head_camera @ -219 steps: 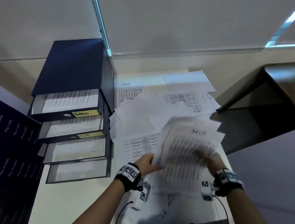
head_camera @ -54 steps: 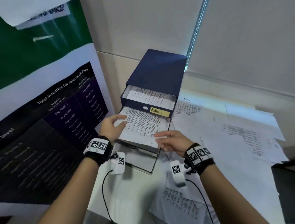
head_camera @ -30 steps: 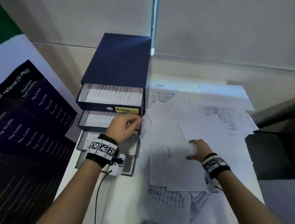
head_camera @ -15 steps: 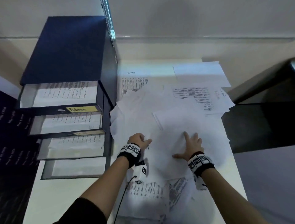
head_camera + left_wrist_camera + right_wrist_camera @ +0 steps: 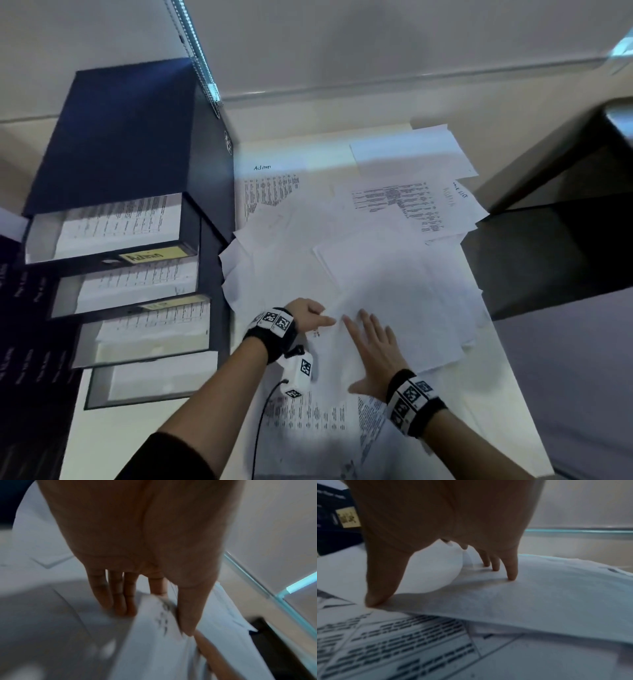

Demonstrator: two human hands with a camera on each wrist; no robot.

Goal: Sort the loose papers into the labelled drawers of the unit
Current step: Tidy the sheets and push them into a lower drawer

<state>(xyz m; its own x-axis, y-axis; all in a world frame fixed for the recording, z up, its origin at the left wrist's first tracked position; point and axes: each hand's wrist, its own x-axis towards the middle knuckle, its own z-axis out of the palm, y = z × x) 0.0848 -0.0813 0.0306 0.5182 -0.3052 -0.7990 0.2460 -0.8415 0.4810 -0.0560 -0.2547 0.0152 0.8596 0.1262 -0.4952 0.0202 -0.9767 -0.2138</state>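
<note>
A dark blue drawer unit (image 5: 130,137) stands at the table's left with several drawers pulled out, each holding printed sheets; the top one carries a yellow "Admin" label (image 5: 150,255). Loose papers (image 5: 394,212) cover the table to its right. My left hand (image 5: 325,317) pinches the lifted edge of a white sheet (image 5: 154,642) between thumb and forefinger; its other fingers (image 5: 116,601) rest on the paper below. My right hand (image 5: 370,339) lies flat beside it, its spread fingertips (image 5: 511,576) pressing a face-down sheet (image 5: 539,595).
A dark desk (image 5: 548,246) adjoins the table's right side. A dark printed poster (image 5: 20,325) stands left of the unit. A blind's cord (image 5: 198,61) hangs behind the unit. More printed sheets (image 5: 308,418) lie near the front edge under my wrists.
My right hand has slid left across the papers until it lies close to my left hand. My left thumb and forefinger have taken hold of a sheet's edge.
</note>
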